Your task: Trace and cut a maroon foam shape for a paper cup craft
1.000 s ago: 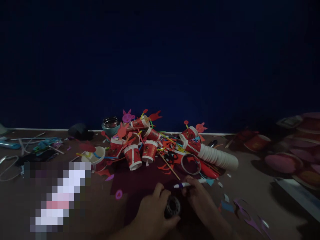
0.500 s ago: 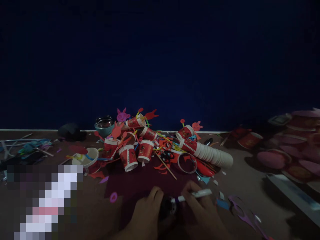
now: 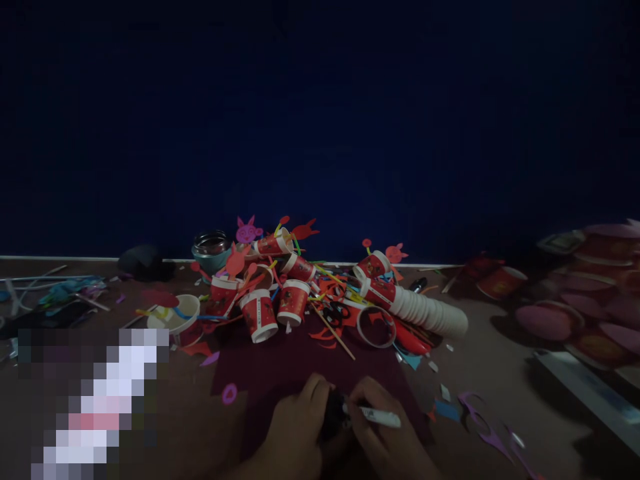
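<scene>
My left hand [image 3: 299,421] is closed at the edge of a small dark, rounded object [image 3: 334,412], whose kind I cannot make out in the dim light. My right hand [image 3: 385,427] grips a white marker pen [image 3: 383,417] between its fingers. The pen's tip end is at the dark object's right side; whether it touches is not clear. Beneath both hands lies a sheet of dark red paper [image 3: 280,370]. A small pink paper ring [image 3: 229,393] sits left of the hands.
Decorated red paper cups [image 3: 258,315] and scraps are heaped beyond the paper. A white cup stack [image 3: 430,311] lies on its side. Purple paper offcuts [image 3: 483,427] are at right, near a long pale strip [image 3: 590,393]. A pale cup [image 3: 174,319] stands left; a jar [image 3: 211,248] is behind.
My right hand has moved left with the marker, closer to the dark object, and the pen now slants downward to the right. My left hand has barely shifted.
</scene>
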Available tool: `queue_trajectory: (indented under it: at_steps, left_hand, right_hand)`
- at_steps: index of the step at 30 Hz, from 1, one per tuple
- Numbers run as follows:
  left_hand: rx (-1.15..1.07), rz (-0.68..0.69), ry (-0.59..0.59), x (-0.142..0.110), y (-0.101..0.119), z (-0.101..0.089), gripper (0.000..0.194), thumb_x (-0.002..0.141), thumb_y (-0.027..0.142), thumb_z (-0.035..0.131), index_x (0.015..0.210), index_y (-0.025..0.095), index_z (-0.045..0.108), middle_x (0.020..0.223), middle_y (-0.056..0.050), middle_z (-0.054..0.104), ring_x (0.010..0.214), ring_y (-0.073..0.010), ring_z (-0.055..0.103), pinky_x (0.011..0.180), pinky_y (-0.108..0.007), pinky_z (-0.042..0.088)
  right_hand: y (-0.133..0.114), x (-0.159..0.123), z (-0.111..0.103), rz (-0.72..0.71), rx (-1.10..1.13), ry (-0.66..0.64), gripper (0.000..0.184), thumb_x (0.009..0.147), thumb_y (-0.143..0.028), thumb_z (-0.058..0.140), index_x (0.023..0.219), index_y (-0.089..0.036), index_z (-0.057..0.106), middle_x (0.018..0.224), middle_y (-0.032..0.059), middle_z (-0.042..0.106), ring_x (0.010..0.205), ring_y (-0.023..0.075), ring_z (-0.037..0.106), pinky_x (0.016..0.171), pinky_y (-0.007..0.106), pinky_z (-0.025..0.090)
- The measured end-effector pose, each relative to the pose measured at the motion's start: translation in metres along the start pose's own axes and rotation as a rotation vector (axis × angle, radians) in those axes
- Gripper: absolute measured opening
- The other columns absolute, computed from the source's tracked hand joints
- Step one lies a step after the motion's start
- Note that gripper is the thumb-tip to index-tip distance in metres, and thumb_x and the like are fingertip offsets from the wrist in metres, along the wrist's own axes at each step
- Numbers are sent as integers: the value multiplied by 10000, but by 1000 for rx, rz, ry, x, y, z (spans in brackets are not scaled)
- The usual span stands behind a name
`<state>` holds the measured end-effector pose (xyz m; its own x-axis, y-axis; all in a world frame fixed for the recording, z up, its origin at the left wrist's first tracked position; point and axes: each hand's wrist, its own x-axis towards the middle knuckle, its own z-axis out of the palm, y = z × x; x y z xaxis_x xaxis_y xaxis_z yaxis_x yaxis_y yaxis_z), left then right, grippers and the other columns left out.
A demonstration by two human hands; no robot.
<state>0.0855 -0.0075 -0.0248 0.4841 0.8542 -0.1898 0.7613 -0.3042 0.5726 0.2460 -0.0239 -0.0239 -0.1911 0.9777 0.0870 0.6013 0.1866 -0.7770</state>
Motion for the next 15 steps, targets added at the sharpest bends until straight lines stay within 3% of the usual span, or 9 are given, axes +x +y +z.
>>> queue_trajectory:
  at_steps: [6, 9, 11, 15]
  left_hand:
    - [38, -42, -8, 1, 0, 3, 400, 764, 416, 506, 1101, 201, 498, 1151, -57, 570, 872, -224, 625, 735, -316, 493]
    - [72, -59, -61, 3, 1, 0, 438, 753, 390, 520, 1137, 180, 497, 1223, -84, 539, 921, -249, 617, 765, -343, 493]
    - [107, -85, -113, 5, 2, -1, 514, 738, 362, 537, 1202, 151, 466, 1317, -125, 468, 996, -286, 590, 816, -386, 479]
    - [163, -138, -152, 10, 1, 0, 517, 759, 260, 496, 1255, 127, 434, 1350, -163, 432, 968, -315, 608, 795, -431, 491]
  right_hand:
    - [-5, 3, -4, 98, 87, -66, 190, 831, -231, 424, 648, -209, 470, 615, -26, 496, 579, 132, 438, 548, 235, 340]
    - [-6, 8, -10, 94, 101, -96, 42, 717, -190, 528, 678, -206, 530, 676, -12, 559, 640, 145, 463, 591, 238, 348]
    - [-7, 13, -13, 72, 97, -122, 73, 636, -153, 558, 689, -204, 561, 724, -4, 594, 670, 151, 476, 602, 236, 349]
    - [-12, 27, -11, 177, 6, -176, 116, 689, -138, 445, 603, -210, 474, 561, -34, 523, 532, 121, 436, 503, 228, 303]
